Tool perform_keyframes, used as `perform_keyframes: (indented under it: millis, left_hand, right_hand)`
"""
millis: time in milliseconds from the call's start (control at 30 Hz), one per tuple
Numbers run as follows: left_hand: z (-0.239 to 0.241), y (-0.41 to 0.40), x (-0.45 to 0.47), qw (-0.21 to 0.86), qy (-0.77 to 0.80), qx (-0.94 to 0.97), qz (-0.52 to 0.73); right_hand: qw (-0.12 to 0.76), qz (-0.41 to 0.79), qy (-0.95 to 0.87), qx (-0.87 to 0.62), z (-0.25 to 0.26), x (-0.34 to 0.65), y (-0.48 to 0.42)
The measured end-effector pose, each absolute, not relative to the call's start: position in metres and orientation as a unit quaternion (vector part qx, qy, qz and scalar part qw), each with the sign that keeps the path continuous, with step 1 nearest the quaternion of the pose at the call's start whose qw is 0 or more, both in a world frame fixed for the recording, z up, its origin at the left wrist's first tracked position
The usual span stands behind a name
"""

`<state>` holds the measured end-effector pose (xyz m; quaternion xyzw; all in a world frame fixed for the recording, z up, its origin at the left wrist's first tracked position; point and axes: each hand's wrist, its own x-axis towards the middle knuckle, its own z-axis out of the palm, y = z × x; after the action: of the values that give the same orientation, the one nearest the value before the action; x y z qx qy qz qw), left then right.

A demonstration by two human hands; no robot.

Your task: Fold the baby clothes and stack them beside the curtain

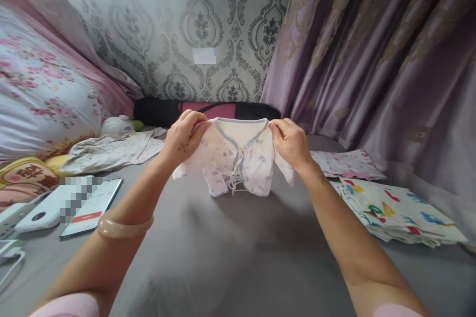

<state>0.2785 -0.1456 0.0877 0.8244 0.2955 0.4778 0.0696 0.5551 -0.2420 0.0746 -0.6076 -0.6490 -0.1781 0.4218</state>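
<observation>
Over the middle of the gray sheet (230, 262), as seen in the head view, you hold a small printed jacket (256, 161) up by both shoulders, its blue-edged neckline spread between your hands and its front ties facing you. Your left hand (187, 133) is nearly closed, thumb and forefinger pinching the shoulder on that side, the other fingers curled. Your right hand (292, 139) matches it at the opposite shoulder, thumb against bent fingers. The sleeves hang outward beneath both hands; whether the hem touches the sheet cannot be told. A pale bangle (125, 227) circles your left forearm, near a phone (91, 208) lying on the sheet. Beyond that forearm lies a rumpled pale garment (111, 150); beside your right forearm, a folded stack of colorfully printed cloth (399, 210) lies before a pink-edged printed cloth (345, 162).
</observation>
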Motion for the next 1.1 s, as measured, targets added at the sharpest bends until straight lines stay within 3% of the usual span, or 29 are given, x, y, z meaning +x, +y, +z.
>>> perform_keyframes:
  millis: [133, 367, 500, 600, 733, 900, 1100]
  left_hand:
    - [0.097, -0.173, 0.253, 0.001, 0.284, 0.838, 0.465]
    - [0.133, -0.228, 0.217, -0.062, 0.256, 0.803, 0.534]
    - [0.135, -0.221, 0.217, 0.067, 0.343, 0.798, 0.491]
    - [0.102, -0.189, 0.23, 0.231, 0.387, 0.819, 0.356]
    - [0.019, -0.137, 0.258, 0.323, 0.388, 0.835, 0.218]
    - [-0.059, -0.107, 0.283, 0.272, 0.42, 0.855, 0.133]
    - [-0.07, -0.097, 0.294, 0.185, 0.418, 0.887, 0.067]
  right_hand:
    - [0.397, -0.153, -0.683, -0.593, 0.08, 0.544, -0.273]
    - [0.457, -0.042, -0.67, -0.584, 0.12, 0.519, -0.333]
    - [0.461, 0.089, -0.655, -0.592, 0.126, 0.523, -0.329]
    - [0.408, 0.2, -0.658, -0.601, 0.1, 0.535, -0.302]
    - [0.316, 0.267, -0.651, -0.637, 0.029, 0.555, -0.258]
    - [0.211, 0.198, -0.672, -0.682, -0.049, 0.572, -0.228]
    - [0.114, 0.137, -0.677, -0.714, -0.064, 0.578, -0.221]
